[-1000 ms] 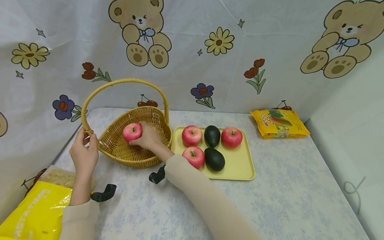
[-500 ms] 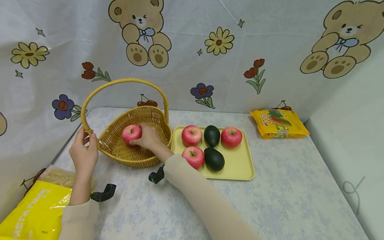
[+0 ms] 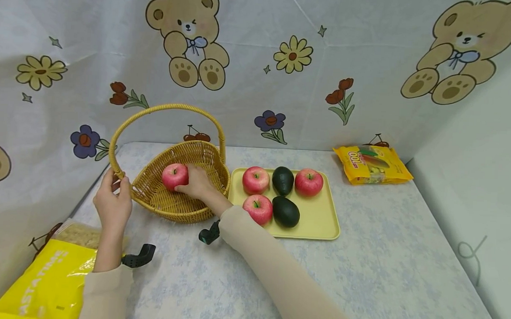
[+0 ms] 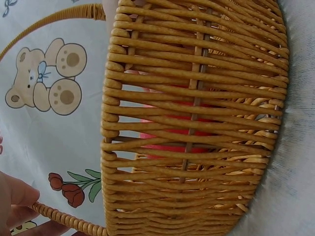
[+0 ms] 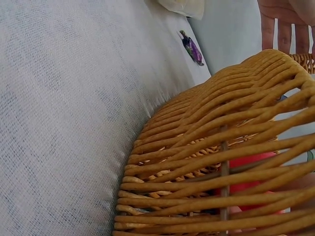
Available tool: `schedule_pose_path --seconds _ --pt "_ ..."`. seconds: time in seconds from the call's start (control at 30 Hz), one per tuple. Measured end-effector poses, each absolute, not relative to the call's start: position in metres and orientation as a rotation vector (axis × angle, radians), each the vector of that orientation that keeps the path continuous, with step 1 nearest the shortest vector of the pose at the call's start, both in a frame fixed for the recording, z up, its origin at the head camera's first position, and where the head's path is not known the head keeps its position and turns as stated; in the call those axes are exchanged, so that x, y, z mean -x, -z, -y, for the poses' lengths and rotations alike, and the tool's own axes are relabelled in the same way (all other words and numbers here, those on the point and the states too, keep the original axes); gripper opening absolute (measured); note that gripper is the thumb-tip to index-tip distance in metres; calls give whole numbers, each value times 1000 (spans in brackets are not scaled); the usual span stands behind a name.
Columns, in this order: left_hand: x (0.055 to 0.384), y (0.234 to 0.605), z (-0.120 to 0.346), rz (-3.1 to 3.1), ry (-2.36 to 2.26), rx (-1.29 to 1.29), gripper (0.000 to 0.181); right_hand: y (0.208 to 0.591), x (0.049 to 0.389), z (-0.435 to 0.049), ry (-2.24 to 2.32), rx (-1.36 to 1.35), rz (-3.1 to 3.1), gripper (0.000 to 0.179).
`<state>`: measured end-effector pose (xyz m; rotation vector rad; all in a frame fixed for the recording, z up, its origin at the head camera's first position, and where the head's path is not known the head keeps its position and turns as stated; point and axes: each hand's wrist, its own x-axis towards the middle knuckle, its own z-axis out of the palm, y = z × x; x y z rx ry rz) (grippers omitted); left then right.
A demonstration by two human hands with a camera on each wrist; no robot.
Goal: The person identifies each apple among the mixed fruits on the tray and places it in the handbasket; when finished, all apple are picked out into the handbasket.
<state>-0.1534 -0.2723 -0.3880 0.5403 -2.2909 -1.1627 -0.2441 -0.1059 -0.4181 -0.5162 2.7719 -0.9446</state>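
Note:
My left hand (image 3: pixel 112 204) grips the yellow wicker basket's handle (image 3: pixel 173 108) near its left foot. In the left wrist view, fingers (image 4: pixel 18 194) of that hand close round the handle at the lower left. Inside the basket (image 3: pixel 181 217), my right hand (image 3: pixel 199 183) holds a red apple (image 3: pixel 174 177) from its right side, its thumb low at the apple's edge. The hand hides the apple's right part. Through the weave, red of the apple (image 4: pixel 172 128) shows in the left wrist view, and the apple (image 5: pixel 248 169) shows in the right wrist view.
Right of the basket, a pale yellow tray (image 3: pixel 318 220) bears several red apples (image 3: pixel 308 182) and two dark avocados (image 3: pixel 285 212). A yellow mango-printed packet (image 3: pixel 372 164) lies at the back right. A yellow pasta bag (image 3: pixel 44 283) lies front left. Bear-printed cloth (image 3: pixel 243 27) hangs behind.
The apple has shifted slightly left inside the basket, with the right hand still against it. The left hand keeps its grip on the handle.

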Motion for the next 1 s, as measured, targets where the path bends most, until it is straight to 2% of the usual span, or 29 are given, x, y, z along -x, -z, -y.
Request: schedule_pose_path --seconds 0.63,1.0 --pt "154 390 273 2287 1148 -538 42 420 240 105 984 582 -2699 80" --pt "154 388 273 2295 1162 -539 42 407 231 91 980 679 -2726 70"
